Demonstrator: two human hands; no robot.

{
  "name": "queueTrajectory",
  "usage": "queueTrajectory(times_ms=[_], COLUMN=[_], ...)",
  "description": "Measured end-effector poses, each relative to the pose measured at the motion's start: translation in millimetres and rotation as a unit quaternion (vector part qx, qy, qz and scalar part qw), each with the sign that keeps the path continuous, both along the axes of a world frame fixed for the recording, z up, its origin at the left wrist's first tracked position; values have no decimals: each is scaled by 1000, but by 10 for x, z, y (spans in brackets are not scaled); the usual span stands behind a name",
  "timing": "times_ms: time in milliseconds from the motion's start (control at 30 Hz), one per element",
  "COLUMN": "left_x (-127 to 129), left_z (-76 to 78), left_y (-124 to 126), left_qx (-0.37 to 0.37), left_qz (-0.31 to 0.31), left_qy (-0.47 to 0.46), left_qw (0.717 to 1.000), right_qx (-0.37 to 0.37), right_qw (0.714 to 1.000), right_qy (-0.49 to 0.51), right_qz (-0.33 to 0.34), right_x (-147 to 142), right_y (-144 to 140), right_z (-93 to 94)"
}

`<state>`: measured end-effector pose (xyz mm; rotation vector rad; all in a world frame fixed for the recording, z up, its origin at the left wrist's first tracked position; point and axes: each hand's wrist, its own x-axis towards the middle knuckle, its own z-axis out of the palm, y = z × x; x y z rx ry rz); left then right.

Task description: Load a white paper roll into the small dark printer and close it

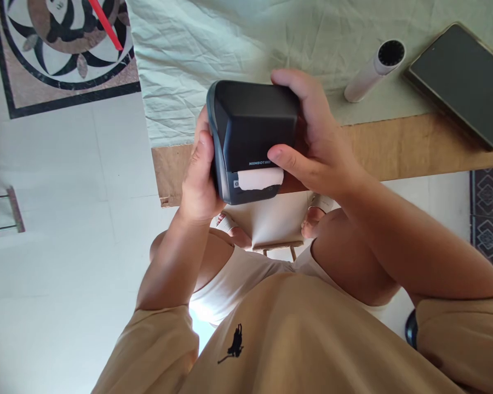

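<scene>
A black label printer (257, 117) marked NIIMBOT is held up between both hands, over the near edge of the table. Out of its front slot sticks a white strip of paper (261, 179) with a torn-looking edge. My left hand (201, 175) grips the printer's left side, thumb upright along it and the other fingers mostly hidden behind. On the other side, my right hand (312, 131) wraps the printer's right end, its thumb resting on the front near the lettering and a finger over the top corner.
On the table's pale green cloth (181, 60) a white cylinder with a black top (373, 71) stands near a dark tablet-like slab (464, 82). Bare wood (394, 145) shows along the near edge. A patterned floor inlay (66, 54) lies left, with a red strip (107, 24) above it.
</scene>
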<state>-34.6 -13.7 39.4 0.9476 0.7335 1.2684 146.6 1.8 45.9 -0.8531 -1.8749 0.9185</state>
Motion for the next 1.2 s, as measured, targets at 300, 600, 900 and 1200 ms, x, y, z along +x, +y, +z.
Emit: queueTrajectory(times_ms=[300,600,900,1200], left_x=[-29,-132,-17,-117], left_z=[-97,-181,-79,-101], left_y=[-31,-3,-47,-28], left_qx=[-37,-17,-11,32], left_qz=[9,51,-1,-41], left_qy=[14,-6,5,90], left_qw=[999,999,1000,995], right_qx=[-9,40,134,34], right_qw=[997,994,970,968], right_qy=[-62,-100,-158,31], right_qz=[-34,-25,-126,-246], right_x=[-1,16,131,-1], right_y=[-30,-8,-67,-175], right_z=[57,1,200,405])
